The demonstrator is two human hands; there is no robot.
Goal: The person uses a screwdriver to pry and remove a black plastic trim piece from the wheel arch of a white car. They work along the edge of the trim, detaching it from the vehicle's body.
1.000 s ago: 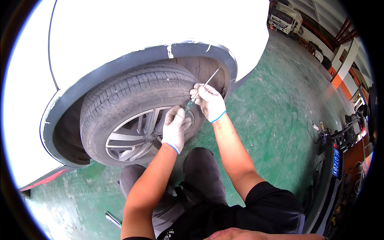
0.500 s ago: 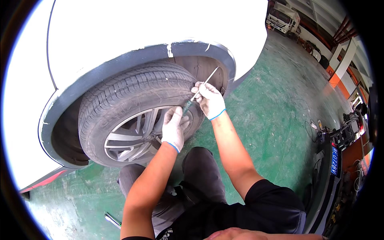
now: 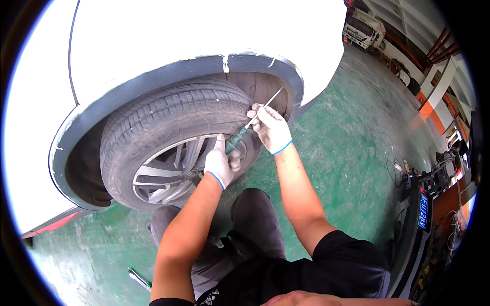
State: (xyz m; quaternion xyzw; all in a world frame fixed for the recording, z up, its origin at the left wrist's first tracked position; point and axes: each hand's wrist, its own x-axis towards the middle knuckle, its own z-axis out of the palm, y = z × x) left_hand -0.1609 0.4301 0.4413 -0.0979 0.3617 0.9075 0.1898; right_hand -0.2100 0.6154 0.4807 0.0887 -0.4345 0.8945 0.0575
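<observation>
A screwdriver (image 3: 236, 139) with a clear green handle and a thin metal shaft slants up to the right in front of the wheel. My left hand (image 3: 218, 164), in a whitish knitted glove, holds the lower end of the handle between thumb and fingers. Farther up, my gloved right hand (image 3: 273, 133) pinches the shaft. The tip overlaps the dark liner of the wheel arch (image 3: 186, 66) in this view; I cannot tell whether it touches. Behind both hands is the tyre (image 3: 168, 104), fitted on a silver spoked rim (image 3: 190, 153).
The white car body (image 3: 168, 30) fills the upper left, its arch trim scuffed. On the green floor (image 3: 342, 168), a slim light-and-dark object (image 3: 139, 278) lies at lower left. At right stand a dark bumper with a blue plate (image 3: 423, 210) and cluttered equipment. A white truck (image 3: 363, 28) is parked far off.
My left hand has slid down toward the handle's end, leaving more of the green handle showing. My right hand stays on the shaft. The whole view has shifted slightly.
</observation>
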